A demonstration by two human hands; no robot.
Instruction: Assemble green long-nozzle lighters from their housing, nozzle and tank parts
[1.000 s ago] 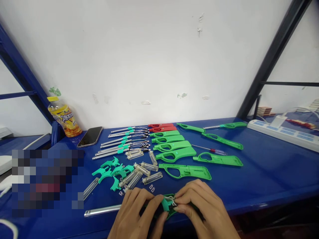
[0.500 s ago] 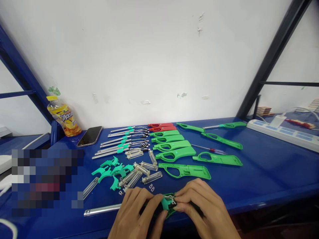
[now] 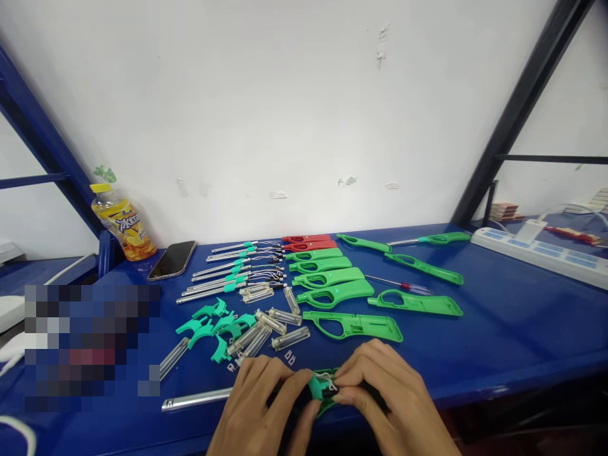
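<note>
At the table's front edge a green lighter shell half lies under both hands, mostly hidden by them. My left hand pinches a teal trigger between thumb and forefinger at the shell. Close beside it, the fingertips of my right hand are closed on a small black igniter with white wires looping over it. A silver lighter tube sticks out to the left from behind my left hand. Where its inner end sits is hidden.
Behind the hands lie loose teal triggers, clear fuel tanks, and a row of tube assemblies. Green shells, red shells and a screwdriver spread rightward. A phone, bottle and power strip flank them.
Both hands hold nearly the same place and grip. The fingertips of my right hand and the igniter have shifted very slightly; the view has moved a touch.
</note>
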